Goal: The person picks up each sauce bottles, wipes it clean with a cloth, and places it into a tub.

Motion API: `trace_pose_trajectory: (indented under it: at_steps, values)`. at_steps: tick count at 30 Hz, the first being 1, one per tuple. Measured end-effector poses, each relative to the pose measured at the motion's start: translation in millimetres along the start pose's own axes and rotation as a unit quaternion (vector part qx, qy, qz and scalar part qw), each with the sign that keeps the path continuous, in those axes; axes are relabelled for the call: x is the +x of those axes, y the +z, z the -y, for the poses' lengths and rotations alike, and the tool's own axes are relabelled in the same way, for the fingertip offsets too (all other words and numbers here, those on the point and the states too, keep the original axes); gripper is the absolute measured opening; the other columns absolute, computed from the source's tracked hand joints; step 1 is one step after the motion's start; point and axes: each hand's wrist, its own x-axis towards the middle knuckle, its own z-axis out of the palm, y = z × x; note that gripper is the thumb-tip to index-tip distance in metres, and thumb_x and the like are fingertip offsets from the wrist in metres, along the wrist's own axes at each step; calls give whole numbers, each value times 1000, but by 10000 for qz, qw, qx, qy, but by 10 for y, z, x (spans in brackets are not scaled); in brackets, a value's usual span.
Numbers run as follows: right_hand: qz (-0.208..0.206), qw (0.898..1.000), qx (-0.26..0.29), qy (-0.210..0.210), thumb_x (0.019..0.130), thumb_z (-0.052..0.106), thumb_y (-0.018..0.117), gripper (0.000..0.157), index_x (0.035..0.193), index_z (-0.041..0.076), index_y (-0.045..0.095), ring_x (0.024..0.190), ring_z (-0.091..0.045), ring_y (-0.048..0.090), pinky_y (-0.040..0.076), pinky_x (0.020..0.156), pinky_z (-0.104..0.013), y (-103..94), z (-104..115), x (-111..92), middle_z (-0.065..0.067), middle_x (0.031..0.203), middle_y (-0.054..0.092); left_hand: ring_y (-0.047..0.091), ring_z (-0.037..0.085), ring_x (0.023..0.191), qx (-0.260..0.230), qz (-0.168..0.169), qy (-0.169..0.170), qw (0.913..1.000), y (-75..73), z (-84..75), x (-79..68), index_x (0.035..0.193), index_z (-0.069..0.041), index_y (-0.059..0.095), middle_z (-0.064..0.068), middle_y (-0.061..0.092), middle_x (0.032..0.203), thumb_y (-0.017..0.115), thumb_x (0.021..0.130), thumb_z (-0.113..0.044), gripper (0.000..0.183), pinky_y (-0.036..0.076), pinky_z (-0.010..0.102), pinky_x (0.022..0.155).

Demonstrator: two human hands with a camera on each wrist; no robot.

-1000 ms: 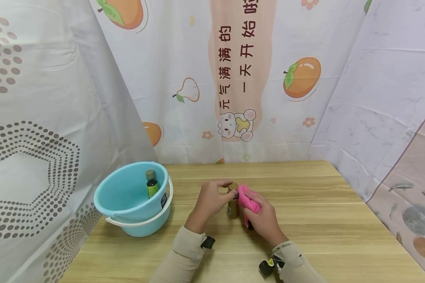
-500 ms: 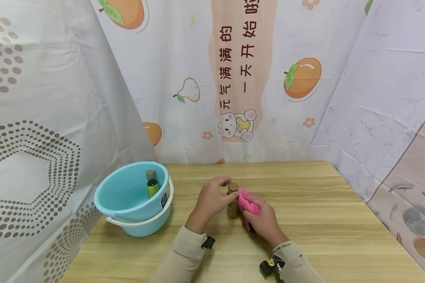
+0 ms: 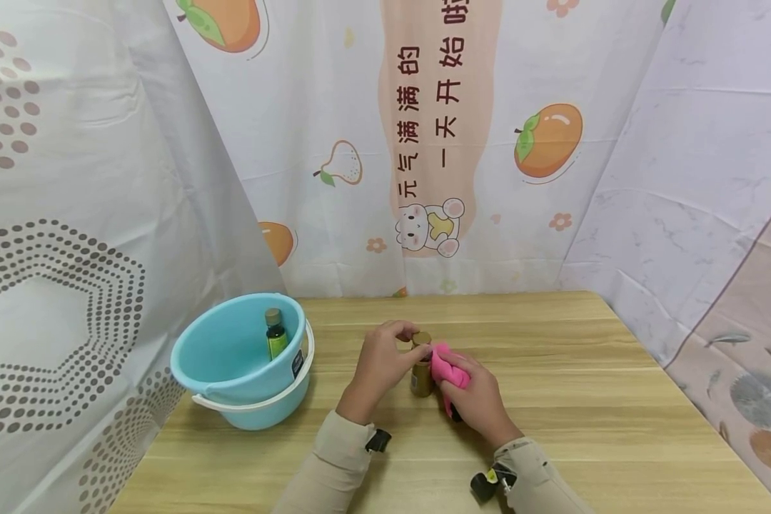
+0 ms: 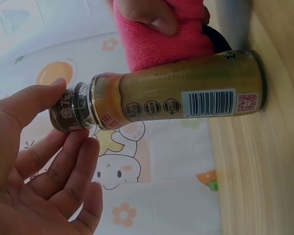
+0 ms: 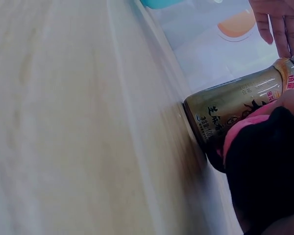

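A gold-brown sesame oil bottle (image 3: 421, 380) stands upright on the table between both hands. Its brown cap (image 4: 63, 115) is pinched by my left hand (image 3: 380, 364), thumb on one side and fingers on the other. The barcode side of the label faces the left wrist camera. My right hand (image 3: 482, 400) grips a bunched pink cloth (image 3: 450, 371), which lies against the bottle's right side. A black piece (image 5: 264, 166) hangs below the pink in the right wrist view; whether it belongs to the cloth I cannot tell.
A light blue bucket (image 3: 238, 410) with a white handle stands on the left of the wooden table (image 3: 572, 400). Inside it is a dark bottle (image 3: 275, 335) with a yellow-green label. Printed curtains (image 3: 334, 228) hang close behind the table and along its sides.
The pink cloth has slid slightly down along the bottle. My left fingers loosened from the cap, then closed on it again. The bottle has shifted very slightly left.
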Motion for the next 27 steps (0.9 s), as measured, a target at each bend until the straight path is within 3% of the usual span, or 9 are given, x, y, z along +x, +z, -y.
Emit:
trace_pose_trajectory:
  at_steps: [10,17,27]
  values:
    - [-240,9979,499,-345,88,8,81,51,133,30,71,117,-20,64,57,86,-22,13,23,-3,1,146,60,71,18,101,-439,317,-66,9985,-34,32,2,119,-14,78,-1,76,103,84,89,-28,34,59,44,88]
    - [-510,9903,1042,-761,87,1,80,52,132,27,72,123,-25,63,58,85,-19,8,18,-6,-5,149,57,71,10,103,-528,465,-106,9975,-31,31,9,121,-19,78,-4,78,110,82,90,-27,32,59,38,90]
    - [-327,9951,834,-421,86,2,80,53,134,23,71,129,-22,60,55,90,-16,7,32,-12,-2,150,57,72,11,104,-532,500,-85,9973,-28,21,3,122,-17,78,-3,78,111,81,91,-25,33,59,38,91]
